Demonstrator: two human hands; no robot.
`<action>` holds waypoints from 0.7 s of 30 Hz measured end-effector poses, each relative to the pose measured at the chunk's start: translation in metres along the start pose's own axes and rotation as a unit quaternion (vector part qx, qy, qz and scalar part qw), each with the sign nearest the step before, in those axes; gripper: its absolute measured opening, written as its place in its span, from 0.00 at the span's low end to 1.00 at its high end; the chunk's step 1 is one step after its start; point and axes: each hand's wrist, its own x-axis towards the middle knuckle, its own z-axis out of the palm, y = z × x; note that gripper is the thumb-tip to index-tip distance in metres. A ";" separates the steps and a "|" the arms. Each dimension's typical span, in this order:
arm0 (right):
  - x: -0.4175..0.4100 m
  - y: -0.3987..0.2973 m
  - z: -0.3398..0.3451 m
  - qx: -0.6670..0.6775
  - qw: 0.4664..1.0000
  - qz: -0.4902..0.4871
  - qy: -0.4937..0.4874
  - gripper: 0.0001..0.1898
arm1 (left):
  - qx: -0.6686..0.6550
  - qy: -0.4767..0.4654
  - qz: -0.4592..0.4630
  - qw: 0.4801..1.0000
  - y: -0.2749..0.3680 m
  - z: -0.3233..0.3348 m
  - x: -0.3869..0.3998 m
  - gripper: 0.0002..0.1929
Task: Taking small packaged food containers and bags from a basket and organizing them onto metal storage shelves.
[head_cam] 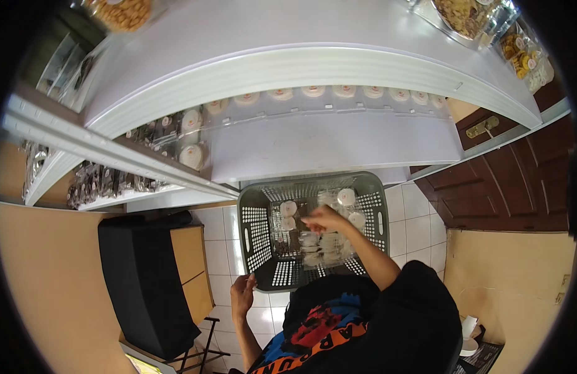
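Below me stands a grey-green perforated plastic basket (259,248). Clear plastic packs of round white items (328,248) lie inside it, several of them stacked toward the near side. Other packs with round white pieces (288,210) lie on the left and at the far right. My right hand (324,219) reaches in over the middle of the basket, fingers bent downward; whether it grips a pack is hidden. Beside the basket's near left corner is my left hand (243,292), its fingertips close to the rim. Contact there is unclear.
A white shelf unit (335,140) rises ahead, holding a row of packs with round white pieces (313,91) and dark packs (101,180) on the left. A black-draped piece of furniture (138,280) stands left. The brown panelled door (498,182) is at right.
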 end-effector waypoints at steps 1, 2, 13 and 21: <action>0.012 0.062 -0.013 -0.153 0.984 0.070 0.062 0.19 | 0.003 0.000 0.005 1.000 -0.002 0.005 0.001 0.22; 0.016 0.132 -0.026 -0.310 0.935 0.059 0.160 0.20 | 0.026 -0.035 0.023 0.999 0.000 0.015 0.005 0.22; 0.028 0.242 0.042 -0.414 0.882 0.072 0.213 0.12 | 0.172 -0.083 0.046 0.980 0.060 0.071 0.003 0.23; -0.005 0.212 0.016 -0.399 0.898 -0.031 0.181 0.18 | 0.235 -0.129 0.081 0.960 0.050 0.095 0.009 0.26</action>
